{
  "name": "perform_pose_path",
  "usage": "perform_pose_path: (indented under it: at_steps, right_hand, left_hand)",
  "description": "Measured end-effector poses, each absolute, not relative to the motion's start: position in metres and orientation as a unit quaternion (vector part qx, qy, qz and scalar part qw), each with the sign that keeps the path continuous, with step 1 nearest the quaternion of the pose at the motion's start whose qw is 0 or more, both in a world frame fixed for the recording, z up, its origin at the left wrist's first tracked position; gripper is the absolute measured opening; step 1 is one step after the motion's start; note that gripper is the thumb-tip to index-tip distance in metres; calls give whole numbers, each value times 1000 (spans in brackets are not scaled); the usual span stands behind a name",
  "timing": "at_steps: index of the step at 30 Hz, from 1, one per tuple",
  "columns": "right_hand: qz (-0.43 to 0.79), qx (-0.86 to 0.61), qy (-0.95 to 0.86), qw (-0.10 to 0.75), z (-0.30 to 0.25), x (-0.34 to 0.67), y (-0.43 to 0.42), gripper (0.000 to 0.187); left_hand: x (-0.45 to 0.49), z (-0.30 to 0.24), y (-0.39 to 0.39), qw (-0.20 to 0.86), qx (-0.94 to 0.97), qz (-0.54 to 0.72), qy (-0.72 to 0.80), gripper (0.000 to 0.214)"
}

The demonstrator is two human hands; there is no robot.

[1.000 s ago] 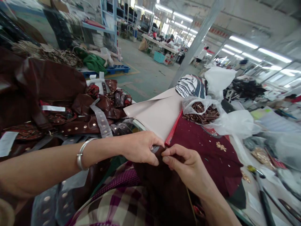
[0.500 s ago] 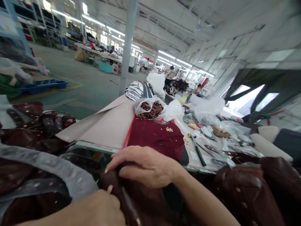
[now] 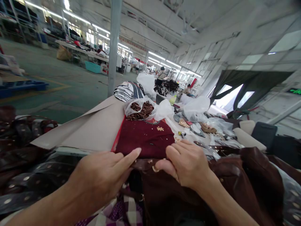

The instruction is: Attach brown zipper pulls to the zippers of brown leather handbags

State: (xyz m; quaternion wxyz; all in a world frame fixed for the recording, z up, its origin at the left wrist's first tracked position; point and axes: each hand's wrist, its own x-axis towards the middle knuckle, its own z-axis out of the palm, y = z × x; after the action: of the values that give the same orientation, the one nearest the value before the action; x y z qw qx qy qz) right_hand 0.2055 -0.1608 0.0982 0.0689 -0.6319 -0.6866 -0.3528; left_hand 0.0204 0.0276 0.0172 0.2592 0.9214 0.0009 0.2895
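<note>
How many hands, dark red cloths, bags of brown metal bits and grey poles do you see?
Hands: 2, the left hand and the right hand, both on a brown leather piece
Dark red cloth: 1
Clear bag of brown metal bits: 1
Grey pole: 1
Total: 5

bare maroon cloth [image 3: 145, 139] ahead, clutter [image 3: 202, 128] right
</note>
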Motion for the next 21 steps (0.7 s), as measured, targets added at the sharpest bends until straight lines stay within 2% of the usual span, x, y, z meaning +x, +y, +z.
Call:
perform_pose_path:
  at_steps: [2, 4, 5, 7, 9, 12, 14, 17, 21]
  right_hand:
    - [-421, -623, -659, 24, 94, 208, -171, 47]
    - [-430, -626, -651, 8, 83, 213, -179, 45]
    - [-416, -632, -653, 11, 74, 217, -182, 44]
    - [-355, -659, -662, 35, 53, 225, -186, 41]
    - [-224, -721, -651, 81, 30, 235, -186, 37]
    - [38, -816, -549, 176, 5, 263, -177, 24]
    - [117, -850, -454, 240, -6, 296, -163, 24]
    - [94, -889, -349, 280, -18, 363, -133, 33]
    - [74, -923, -292, 241, -27, 443, -90, 33]
  left_hand:
    - [45, 23, 20, 349, 913, 212, 20, 33]
    - [66, 18, 14, 519, 853, 61, 13, 22]
    - [74, 11, 12, 602, 798, -20, 6, 25]
    - [86, -12, 10, 731, 670, -133, 19, 42]
    - [95, -40, 9, 793, 582, -168, 66, 48]
    - [105, -71, 5, 812, 550, -134, 143, 40]
    - [110, -80, 2, 800, 563, -125, 165, 37]
    - [119, -81, -1, 756, 604, -166, 188, 36]
    - [132, -90, 3, 744, 626, -207, 110, 39]
